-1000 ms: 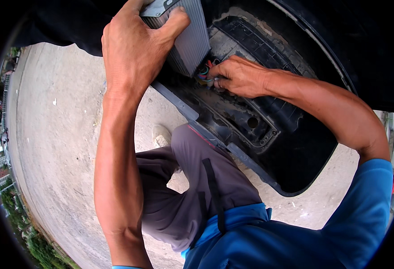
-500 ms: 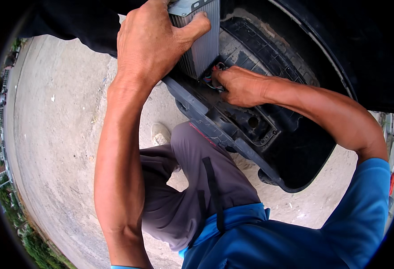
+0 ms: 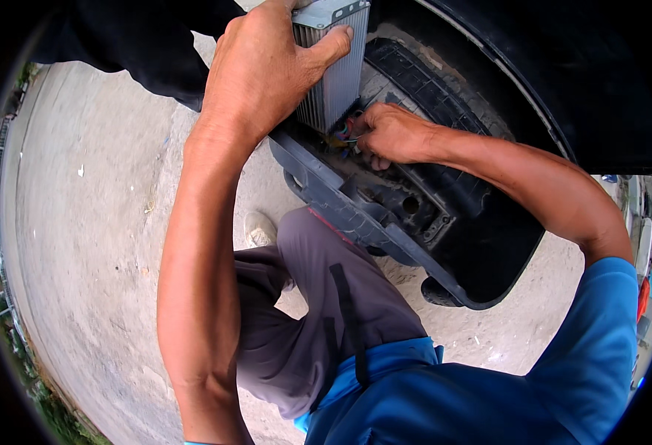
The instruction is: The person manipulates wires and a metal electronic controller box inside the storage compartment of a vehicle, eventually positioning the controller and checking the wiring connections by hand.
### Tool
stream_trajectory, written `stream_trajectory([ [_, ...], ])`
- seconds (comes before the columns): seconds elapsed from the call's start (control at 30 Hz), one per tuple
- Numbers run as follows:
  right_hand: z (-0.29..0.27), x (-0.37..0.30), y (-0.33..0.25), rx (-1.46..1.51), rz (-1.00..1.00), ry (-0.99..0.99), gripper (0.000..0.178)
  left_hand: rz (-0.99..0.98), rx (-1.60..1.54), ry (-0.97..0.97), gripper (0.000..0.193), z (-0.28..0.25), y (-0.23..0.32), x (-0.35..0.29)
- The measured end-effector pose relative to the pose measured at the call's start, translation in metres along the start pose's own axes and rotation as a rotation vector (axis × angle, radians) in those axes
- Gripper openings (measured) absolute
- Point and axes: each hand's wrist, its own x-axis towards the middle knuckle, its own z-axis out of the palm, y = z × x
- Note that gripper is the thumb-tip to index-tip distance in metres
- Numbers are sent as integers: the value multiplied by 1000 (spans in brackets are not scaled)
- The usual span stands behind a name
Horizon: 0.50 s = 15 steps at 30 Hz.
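Observation:
A ribbed silver metal box (image 3: 331, 93), much like a motor controller with cooling fins, stands upright at the top middle. My left hand (image 3: 263, 70) is closed around it, thumb lying along the finned face; its other fingers are hidden behind. Several coloured wires (image 3: 344, 133) come out at the lower end of the box. Pinched around those wires is my right hand (image 3: 394, 135), its fingertips partly hidden. Below both hands lies the open black plastic compartment (image 3: 318, 178) of a vehicle, dusty inside, with a round hole in its floor.
A large black panel (image 3: 600, 81) rises at the upper right beside the compartment. Dark cloth (image 3: 133, 44) hangs at the upper left. My bent legs (image 3: 326, 282) are under the compartment's near edge, over rough concrete ground (image 3: 96, 222).
The box and my left hand have shifted slightly right. My right hand has moved a little up, its lower fingers more spread, and more of the wires show.

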Motion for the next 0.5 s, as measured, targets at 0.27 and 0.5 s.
stream_trajectory([
  [0.27,1,2,23,2,-15,-102,28,-6,67,-88,66,12,10,3],
  [0.5,-17,-18,25,249,48,-109,33,-97,-40,-28,72,9,-6,8],
])
